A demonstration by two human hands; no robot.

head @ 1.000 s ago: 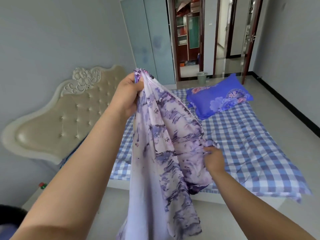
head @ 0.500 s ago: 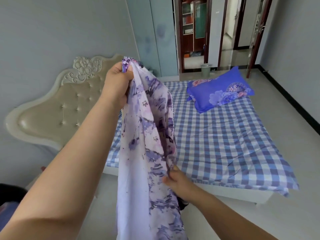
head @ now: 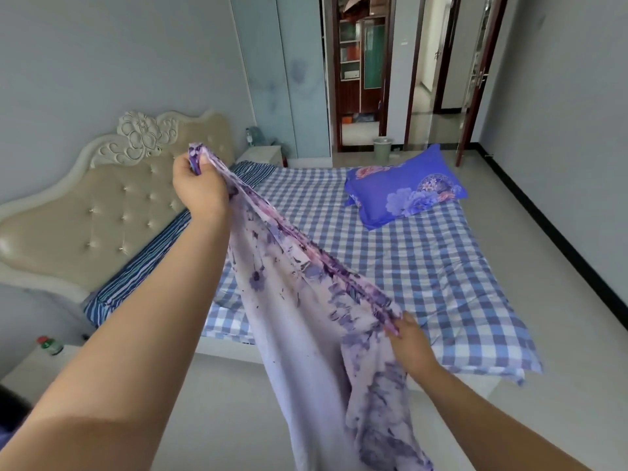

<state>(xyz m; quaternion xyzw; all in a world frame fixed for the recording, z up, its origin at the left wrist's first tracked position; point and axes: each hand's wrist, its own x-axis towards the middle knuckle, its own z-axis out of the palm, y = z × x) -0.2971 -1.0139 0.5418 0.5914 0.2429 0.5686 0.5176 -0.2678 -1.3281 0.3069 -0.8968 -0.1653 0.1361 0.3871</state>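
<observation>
A pale lilac cloth with a purple floral print (head: 306, 334) hangs in front of me, its gathered edge pulled taut between my hands. My left hand (head: 198, 186) grips one end of that edge, raised near the headboard. My right hand (head: 407, 341) pinches the edge lower down, over the near side of the bed. The rest of the cloth drapes down toward the floor below the frame.
A bed with a blue checked sheet (head: 424, 266) lies ahead, with a blue floral pillow (head: 404, 186) on its far side and a beige tufted headboard (head: 85, 226) at the left. A white nightstand with a bottle (head: 49, 345) stands at lower left. An open doorway (head: 363, 96) is behind.
My left hand has dropped lower and my right hand has slid along the edge to the right, stretching the cloth's edge out straight instead of letting it hang vertically.
</observation>
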